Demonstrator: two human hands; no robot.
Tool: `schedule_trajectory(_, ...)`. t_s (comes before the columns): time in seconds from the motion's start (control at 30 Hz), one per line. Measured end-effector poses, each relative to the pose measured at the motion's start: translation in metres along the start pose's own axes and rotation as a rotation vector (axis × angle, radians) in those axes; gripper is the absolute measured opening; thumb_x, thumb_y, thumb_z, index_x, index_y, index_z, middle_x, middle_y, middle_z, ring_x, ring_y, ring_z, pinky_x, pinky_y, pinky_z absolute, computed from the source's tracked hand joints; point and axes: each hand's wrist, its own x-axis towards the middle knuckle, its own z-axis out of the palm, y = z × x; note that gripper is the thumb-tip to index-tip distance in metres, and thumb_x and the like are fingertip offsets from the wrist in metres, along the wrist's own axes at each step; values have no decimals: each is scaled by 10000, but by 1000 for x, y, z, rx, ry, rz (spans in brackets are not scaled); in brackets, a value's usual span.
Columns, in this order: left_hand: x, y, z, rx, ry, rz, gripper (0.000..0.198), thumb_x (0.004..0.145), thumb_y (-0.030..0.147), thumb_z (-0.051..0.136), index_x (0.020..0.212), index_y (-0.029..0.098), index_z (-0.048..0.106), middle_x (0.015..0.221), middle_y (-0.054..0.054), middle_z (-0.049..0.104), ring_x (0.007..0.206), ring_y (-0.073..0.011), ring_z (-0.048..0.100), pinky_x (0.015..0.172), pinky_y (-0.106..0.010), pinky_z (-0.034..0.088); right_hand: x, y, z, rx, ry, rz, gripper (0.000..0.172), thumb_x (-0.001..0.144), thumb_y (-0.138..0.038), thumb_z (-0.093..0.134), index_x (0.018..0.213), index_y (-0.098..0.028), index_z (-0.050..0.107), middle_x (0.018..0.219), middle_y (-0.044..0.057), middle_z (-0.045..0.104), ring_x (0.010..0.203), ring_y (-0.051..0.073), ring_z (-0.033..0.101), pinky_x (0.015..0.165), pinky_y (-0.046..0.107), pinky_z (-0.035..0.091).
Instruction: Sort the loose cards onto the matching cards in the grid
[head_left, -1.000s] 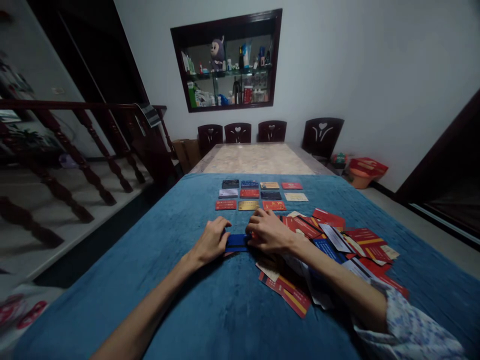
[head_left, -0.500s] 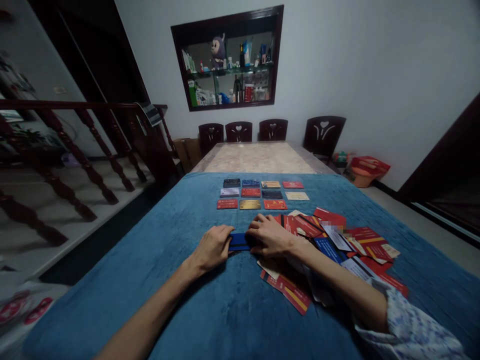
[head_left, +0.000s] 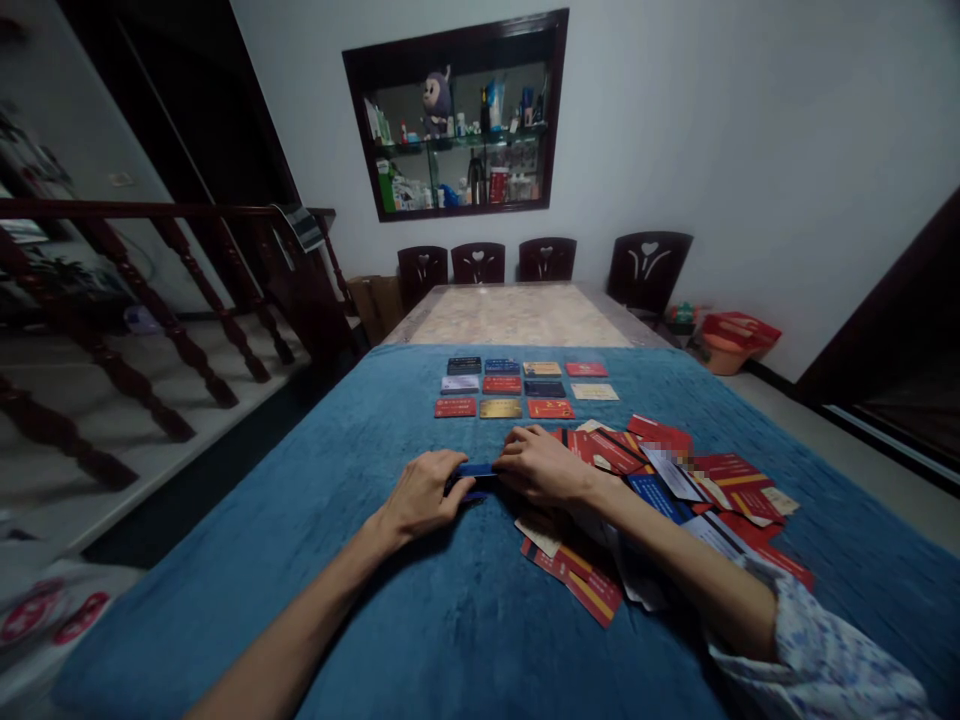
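Observation:
Between my two hands is a blue card (head_left: 478, 469), seen nearly edge-on just above the cloth. My left hand (head_left: 421, 494) grips its left end, fingers on the far side and thumb on the near side. A second dark blue edge (head_left: 475, 496) shows below, by the left thumb; whether it is another card I cannot tell. My right hand (head_left: 541, 466) is closed over the right end of the blue card, its fingertips partly hidden. Under and beside the right forearm spreads a loose pile of cards, mostly red ones (head_left: 739, 482), with white and blue ones among them.
Beyond my hands, several cards or small stacks lie in rows, including a gold card (head_left: 500, 409) and an orange-red card (head_left: 551, 409). A blue cloth (head_left: 315, 560) covers the near table. Chairs (head_left: 547, 260) stand at the far end; a railing (head_left: 150, 212) runs along the left.
The blue card has tilted from showing its face with a dark stripe to nearly edge-on. My left thumb has shifted, and a dark blue edge now shows beneath. The pile and rows look unchanged.

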Motion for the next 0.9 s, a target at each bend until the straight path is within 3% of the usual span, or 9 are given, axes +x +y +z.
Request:
schedule_trajectory(0.1, 0, -1, 0, -7, 0, 18, 245, 868, 262, 593, 1087, 178, 664, 1046, -97, 723, 951, -231, 666, 884, -358, 522, 2, 1, 5, -31, 54, 13, 252, 970, -228, 472, 923, -202, 718, 897, 82, 729, 951, 217, 532, 844, 368, 308)
schedule_trajectory(0.23, 2, -8, 5, 11, 40, 40, 231, 883, 144, 498, 1026, 172, 677, 974, -89, 726, 904, -212, 670, 861, -351, 527, 5, 4, 13, -62, 122, 34, 264, 972, -203, 464, 897, -205, 717, 861, 71, 728, 916, 202, 539, 829, 355, 309)
schedule_trajectory(0.5, 3, -14, 5, 0, 201, 43, 221, 905, 144, 480, 984, 169, 685, 955, -93, 732, 886, -211, 680, 855, -363, 540, 5, 6, 16, -80, 262, 82, 246, 981, -222, 482, 906, -212, 716, 820, 58, 725, 875, 194, 557, 780, 326, 324)
schedule_trajectory(0.73, 4, -16, 8, -109, 200, 21, 232, 884, 128, 481, 1039, 160, 651, 1016, -91, 736, 915, -204, 697, 877, -347, 550, 7, -2, 21, -63, 256, 155, 241, 936, -173, 566, 1156, -216, 654, 969, 66, 743, 932, 208, 587, 799, 326, 350)
schedule_trajectory(0.9, 4, -15, 9, -99, 123, -90, 307, 828, 61, 480, 1103, 170, 560, 936, -65, 704, 828, -189, 679, 796, -324, 538, 8, -12, 18, -79, 187, 212, 279, 907, -133, 566, 1173, -199, 618, 1007, 75, 729, 969, 225, 581, 829, 336, 348)
